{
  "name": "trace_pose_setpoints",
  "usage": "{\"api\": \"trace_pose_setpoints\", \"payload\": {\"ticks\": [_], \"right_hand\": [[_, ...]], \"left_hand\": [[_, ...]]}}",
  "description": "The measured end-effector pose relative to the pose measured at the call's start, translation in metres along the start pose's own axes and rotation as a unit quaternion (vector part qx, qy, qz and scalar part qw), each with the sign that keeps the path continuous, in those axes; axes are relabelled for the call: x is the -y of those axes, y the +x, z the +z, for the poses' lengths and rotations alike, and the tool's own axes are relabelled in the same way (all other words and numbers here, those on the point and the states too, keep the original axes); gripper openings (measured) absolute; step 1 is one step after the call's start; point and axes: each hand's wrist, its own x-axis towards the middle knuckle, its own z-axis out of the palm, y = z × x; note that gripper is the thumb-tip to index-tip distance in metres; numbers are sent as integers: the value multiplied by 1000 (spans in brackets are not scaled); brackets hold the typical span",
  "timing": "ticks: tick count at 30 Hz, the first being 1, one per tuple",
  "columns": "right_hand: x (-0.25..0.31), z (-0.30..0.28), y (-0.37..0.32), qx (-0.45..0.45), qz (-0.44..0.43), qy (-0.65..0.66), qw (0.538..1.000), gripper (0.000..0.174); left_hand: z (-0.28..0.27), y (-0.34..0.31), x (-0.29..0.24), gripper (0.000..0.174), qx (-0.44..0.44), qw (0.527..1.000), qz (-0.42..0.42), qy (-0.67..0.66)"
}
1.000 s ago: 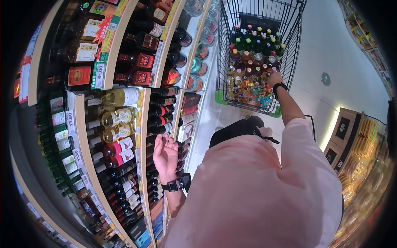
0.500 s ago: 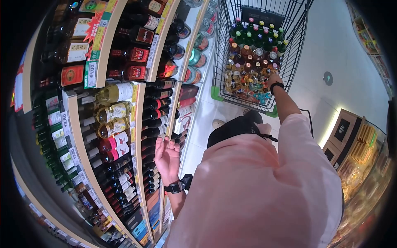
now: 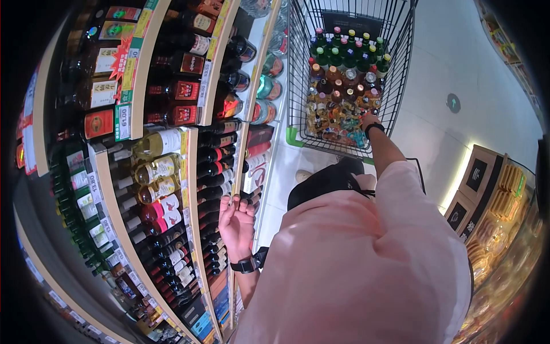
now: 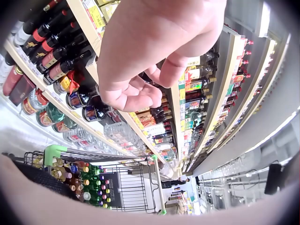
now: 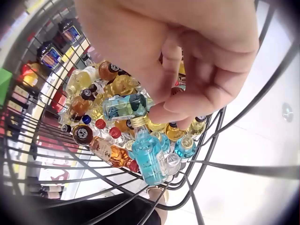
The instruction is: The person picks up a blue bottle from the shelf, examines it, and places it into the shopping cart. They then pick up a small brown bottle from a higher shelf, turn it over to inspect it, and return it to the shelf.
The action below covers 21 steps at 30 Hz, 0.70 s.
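My left hand is up at the edge of the wine shelf, fingertips against the shelf rail. In the left wrist view the left hand has loosely curled fingers and a bare palm, with dark bottles behind it. My right hand reaches into the shopping cart, down onto a heap of mini bottles. In the right wrist view the right hand has its fingers bent over a blue mini bottle; whether they pinch anything is hidden.
Taller green bottles stand at the cart's far end. Rows of wine bottles fill the shelves on the left. A black bag hangs at my waist. A display of boxes stands on the right, with pale floor beyond.
My left hand has moved closer to the shelf edge, and its spread fingers have curled. The right hand stays inside the cart over the mini bottles.
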Motion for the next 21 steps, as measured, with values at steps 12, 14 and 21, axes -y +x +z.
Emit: {"api": "trace_pose_setpoints", "payload": {"ticks": [12, 14, 21], "right_hand": [[19, -45, -34, 2, -175, -66, 982, 36], [26, -61, -29, -49, -232, -25, 971, 25], [2, -148, -117, -154, -330, 227, 903, 21]], "left_hand": [[9, 11, -7, 26, 13, 1000, 8, -11], [9, 13, -7, 27, 14, 1000, 2, -20], [1, 27, -21, 24, 79, 997, 14, -20]]}}
